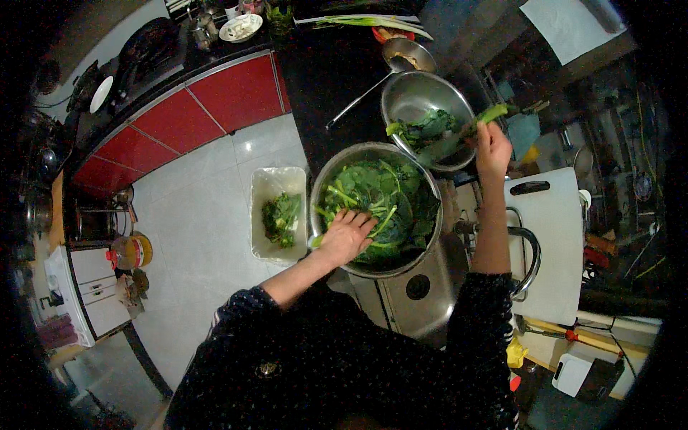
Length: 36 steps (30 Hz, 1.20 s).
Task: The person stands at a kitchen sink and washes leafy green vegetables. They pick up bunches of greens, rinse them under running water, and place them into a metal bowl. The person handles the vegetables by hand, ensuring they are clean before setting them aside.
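A large round metal pot full of leafy greens is in front of me at the sink. My left hand rests on these greens, its fingers slightly spread among the stems. Farther right, my right hand is closed around the pale stem of a leafy green. Its blurred leaf hangs toward a smaller metal bowl, which stands tilted beside the pot's far rim. More leaves lie inside that bowl.
A white-lined bin with green scraps sits left of the pot. The sink and curved faucet are at the near right, beside a white cutting board. Beyond the bowl are a metal ladle, another bowl and scallions.
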### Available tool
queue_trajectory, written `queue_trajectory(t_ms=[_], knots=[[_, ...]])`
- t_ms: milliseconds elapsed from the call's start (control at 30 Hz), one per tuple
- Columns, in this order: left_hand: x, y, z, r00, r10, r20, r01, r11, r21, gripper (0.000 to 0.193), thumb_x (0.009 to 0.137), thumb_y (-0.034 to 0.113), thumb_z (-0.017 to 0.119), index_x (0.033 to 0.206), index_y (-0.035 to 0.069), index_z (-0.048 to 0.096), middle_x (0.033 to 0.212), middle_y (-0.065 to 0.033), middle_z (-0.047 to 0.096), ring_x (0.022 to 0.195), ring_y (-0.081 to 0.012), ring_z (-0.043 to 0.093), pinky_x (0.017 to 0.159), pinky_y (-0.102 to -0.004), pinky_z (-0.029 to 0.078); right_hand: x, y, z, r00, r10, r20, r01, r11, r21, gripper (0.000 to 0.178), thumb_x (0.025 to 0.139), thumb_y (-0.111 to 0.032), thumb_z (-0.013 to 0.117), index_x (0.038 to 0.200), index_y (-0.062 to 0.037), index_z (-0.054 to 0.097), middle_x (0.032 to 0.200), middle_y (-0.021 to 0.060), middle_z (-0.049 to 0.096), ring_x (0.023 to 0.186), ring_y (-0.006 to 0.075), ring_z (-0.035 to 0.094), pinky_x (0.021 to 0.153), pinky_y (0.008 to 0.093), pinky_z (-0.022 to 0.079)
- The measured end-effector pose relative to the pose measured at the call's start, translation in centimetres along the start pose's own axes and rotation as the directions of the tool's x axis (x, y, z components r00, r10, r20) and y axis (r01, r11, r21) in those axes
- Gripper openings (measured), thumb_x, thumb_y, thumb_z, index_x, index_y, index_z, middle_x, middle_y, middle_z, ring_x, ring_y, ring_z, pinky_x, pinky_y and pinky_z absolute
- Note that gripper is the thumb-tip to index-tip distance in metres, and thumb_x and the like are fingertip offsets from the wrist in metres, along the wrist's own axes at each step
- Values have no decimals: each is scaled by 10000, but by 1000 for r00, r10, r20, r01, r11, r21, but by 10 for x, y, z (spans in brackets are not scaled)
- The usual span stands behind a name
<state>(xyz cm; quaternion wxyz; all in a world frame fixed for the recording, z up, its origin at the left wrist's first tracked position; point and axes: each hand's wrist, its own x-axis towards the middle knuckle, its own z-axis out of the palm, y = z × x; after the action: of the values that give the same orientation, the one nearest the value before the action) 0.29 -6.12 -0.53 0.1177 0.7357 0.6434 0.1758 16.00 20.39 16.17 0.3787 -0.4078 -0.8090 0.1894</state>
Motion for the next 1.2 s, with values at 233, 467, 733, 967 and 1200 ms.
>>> queue_trajectory(t_ms=[233, 467, 733, 967, 1200], knots=[[1, 2, -5, 999, 24, -30, -26, 997, -69, 474, 797, 248, 651, 1224, 81, 532, 1131, -87, 549, 1067, -268, 502, 977, -408, 369, 34, 85, 47, 894, -443, 74, 445, 853, -273, 129, 842, -111, 600, 870, 10, 565, 809, 167, 580, 728, 333, 553, 667, 379, 457], [-1, 2, -8, 992, 33, -125, -43, 996, -78, 427, 763, 206, 664, 1157, 73, 566, 1043, -79, 560, 1003, -263, 516, 923, -393, 398, -5, 104, 132, 933, -34, 359, 170, 919, -356, 250, 808, -77, 617, 1059, -78, 615, 985, 147, 616, 900, 314, 609, 775, 416, 488], [-4, 3, -1, 983, 87, -162, -92, 995, -26, 358, 759, 172, 652, 1092, 51, 601, 1005, -94, 569, 987, -266, 523, 896, -377, 422, -97, 17, 171, 725, -298, 620, 265, 953, 148, 226, 745, -198, 689, 931, -77, 648, 930, 123, 618, 860, 330, 594, 743, 415, 488], [-4, 0, -2, 982, 63, -177, -76, 995, -69, 337, 751, 158, 653, 1065, 45, 603, 989, -84, 569, 967, -255, 533, 872, -364, 435, -140, 10, 193, 848, -141, 511, 295, 927, -233, 531, 662, -236, 771, 1156, -144, 601, 1053, 107, 585, 1011, 324, 539, 831, 411, 465], [-7, -2, -1, 978, 79, -194, -95, 993, -72, 302, 742, 139, 651, 1027, 48, 606, 1007, -87, 577, 969, -252, 542, 855, -370, 448, -113, 20, 159, 823, -147, 549, 151, 988, 38, 346, 624, -233, 760, 932, -95, 682, 886, 71, 619, 890, 299, 579, 749, 394, 486]])
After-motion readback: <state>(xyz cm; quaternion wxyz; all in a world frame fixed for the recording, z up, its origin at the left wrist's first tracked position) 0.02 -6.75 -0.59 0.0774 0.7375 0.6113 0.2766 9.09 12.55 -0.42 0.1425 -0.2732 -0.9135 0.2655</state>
